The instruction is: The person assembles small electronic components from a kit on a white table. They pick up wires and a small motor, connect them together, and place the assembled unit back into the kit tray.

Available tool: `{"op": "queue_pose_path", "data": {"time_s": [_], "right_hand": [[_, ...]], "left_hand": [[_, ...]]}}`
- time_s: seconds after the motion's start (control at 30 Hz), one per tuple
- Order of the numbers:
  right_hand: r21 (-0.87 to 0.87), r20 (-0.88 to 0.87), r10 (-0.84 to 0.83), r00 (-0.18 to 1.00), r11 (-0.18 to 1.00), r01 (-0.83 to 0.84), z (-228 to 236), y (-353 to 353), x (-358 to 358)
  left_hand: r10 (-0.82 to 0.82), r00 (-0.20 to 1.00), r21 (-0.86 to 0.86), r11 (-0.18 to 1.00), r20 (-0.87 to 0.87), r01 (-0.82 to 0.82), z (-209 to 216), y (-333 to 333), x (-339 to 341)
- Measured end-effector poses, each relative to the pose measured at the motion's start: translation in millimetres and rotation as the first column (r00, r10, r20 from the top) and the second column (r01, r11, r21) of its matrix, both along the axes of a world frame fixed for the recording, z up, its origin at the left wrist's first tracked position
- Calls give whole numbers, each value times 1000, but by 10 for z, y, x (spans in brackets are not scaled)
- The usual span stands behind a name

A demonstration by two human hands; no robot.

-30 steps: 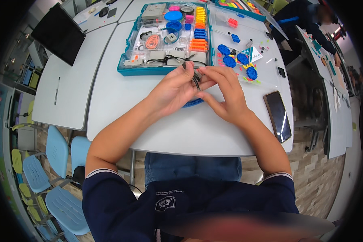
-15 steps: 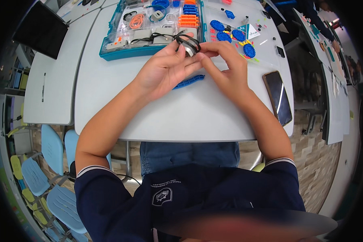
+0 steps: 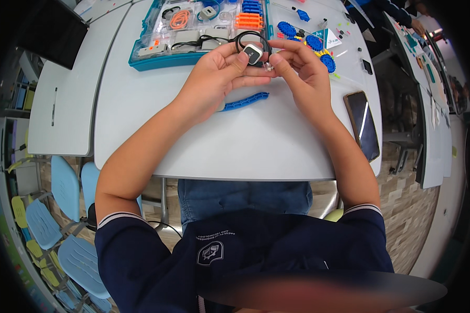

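Between the thumb and fingers of my left hand is a small square module, dark on its face with a white rim. A black cable loops up behind it and over toward my right hand. The right fingers are pinched around a small clear plug-like end, close beside the module. Whether plug and module touch, I cannot tell. On the table just below both hands lies a curved blue segmented strip, partly covered by my left hand at one end.
Beyond my hands, a teal-edged kit case holds cables, modules and orange and blue parts. Blue gears and small coloured pieces lie to its right. A phone rests near the table's right edge. A dark screen stands far left.
The module has turned so that its dark face shows between my fingers. My right fingers have come slightly away from it, and the clear end now shows in them.
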State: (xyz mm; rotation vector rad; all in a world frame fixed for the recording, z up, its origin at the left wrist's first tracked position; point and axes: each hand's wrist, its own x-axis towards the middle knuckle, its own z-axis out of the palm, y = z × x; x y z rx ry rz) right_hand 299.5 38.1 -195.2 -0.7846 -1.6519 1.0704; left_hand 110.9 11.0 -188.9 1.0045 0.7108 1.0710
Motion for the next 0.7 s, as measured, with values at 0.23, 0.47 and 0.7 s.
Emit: {"op": "queue_pose_path", "data": {"time_s": [0.23, 0.47, 0.7], "right_hand": [[-83, 25, 61, 998, 995, -58, 49, 33, 39], [-314, -17, 178, 984, 933, -174, 114, 23, 74], [-444, -21, 213, 977, 873, -200, 180, 20, 105]], "left_hand": [[7, 998, 110, 994, -67, 1, -34, -3, 5], [93, 991, 45, 995, -97, -89, -94, -4, 47], [81, 991, 91, 993, -107, -71, -71, -59, 37]]}}
